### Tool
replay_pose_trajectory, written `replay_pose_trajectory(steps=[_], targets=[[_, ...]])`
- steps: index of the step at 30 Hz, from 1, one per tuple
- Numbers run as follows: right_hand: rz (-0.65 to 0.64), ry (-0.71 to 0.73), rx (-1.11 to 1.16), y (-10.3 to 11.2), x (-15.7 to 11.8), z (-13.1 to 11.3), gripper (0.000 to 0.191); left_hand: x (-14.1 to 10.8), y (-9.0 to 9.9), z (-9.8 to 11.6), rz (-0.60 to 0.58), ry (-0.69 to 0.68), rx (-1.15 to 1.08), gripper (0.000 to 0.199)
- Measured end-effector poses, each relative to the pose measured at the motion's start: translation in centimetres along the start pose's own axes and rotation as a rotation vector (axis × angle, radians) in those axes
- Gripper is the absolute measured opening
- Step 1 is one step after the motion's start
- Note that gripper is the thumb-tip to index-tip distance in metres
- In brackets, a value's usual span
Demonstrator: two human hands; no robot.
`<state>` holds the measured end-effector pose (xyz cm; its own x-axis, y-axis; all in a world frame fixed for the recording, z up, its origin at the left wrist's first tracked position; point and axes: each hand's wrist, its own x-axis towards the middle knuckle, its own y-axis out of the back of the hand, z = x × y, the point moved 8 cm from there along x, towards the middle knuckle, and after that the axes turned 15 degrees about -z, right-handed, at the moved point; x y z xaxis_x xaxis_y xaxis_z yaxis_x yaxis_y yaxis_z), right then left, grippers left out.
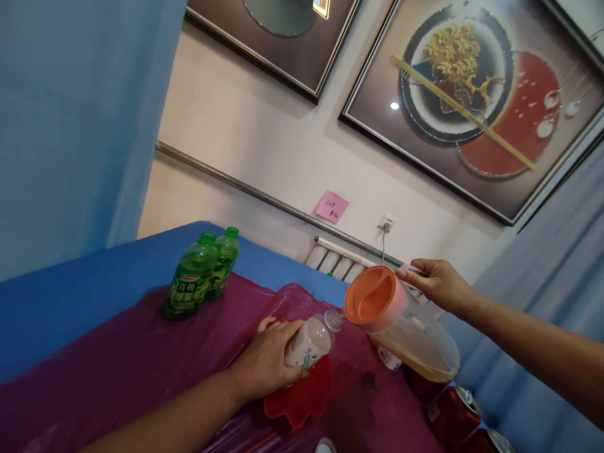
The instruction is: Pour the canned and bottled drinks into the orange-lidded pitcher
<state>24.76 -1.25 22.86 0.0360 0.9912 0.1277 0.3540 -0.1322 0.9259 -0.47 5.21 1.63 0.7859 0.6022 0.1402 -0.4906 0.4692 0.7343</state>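
Observation:
My left hand (267, 362) is wrapped round a small clear bottle (310, 343) with a printed label, tilted to the right above a red scalloped dish (302, 399). Its open mouth meets the rim of a pitcher. My right hand (438, 286) grips the handle of this clear plastic pitcher (415, 340), which has an orange lid (372, 296) and lies tipped over to the left. Light brown liquid rests along the pitcher's lower side. Pale, cloudy liquid shows inside the bottle.
Two green bottles (191, 277) stand at the left on a purple plastic sheet (141, 371) over a blue table (56, 314). Red cans (453, 412) line the lower right. Behind are a wall with framed pictures (472, 94), a radiator (342, 258) and blue curtains (85, 126).

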Motion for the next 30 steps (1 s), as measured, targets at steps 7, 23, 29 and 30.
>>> replay_pose_trajectory(steps=[7,23,29,30], targets=[[0.005,-0.001,-0.002,0.14,-0.08,-0.07,0.064,-0.05,-0.01,-0.04,-0.010,0.006,-0.006,0.073],[0.007,0.016,0.004,0.13,-0.15,0.10,0.062,-0.09,0.02,0.08,-0.022,0.006,0.005,0.074],[0.014,0.031,0.004,0.33,-0.24,-0.15,0.063,-0.11,-0.02,0.00,-0.017,-0.005,0.017,0.070],[0.011,0.030,0.010,0.31,-0.23,-0.14,0.063,-0.11,-0.01,0.01,-0.017,-0.007,0.018,0.069]])
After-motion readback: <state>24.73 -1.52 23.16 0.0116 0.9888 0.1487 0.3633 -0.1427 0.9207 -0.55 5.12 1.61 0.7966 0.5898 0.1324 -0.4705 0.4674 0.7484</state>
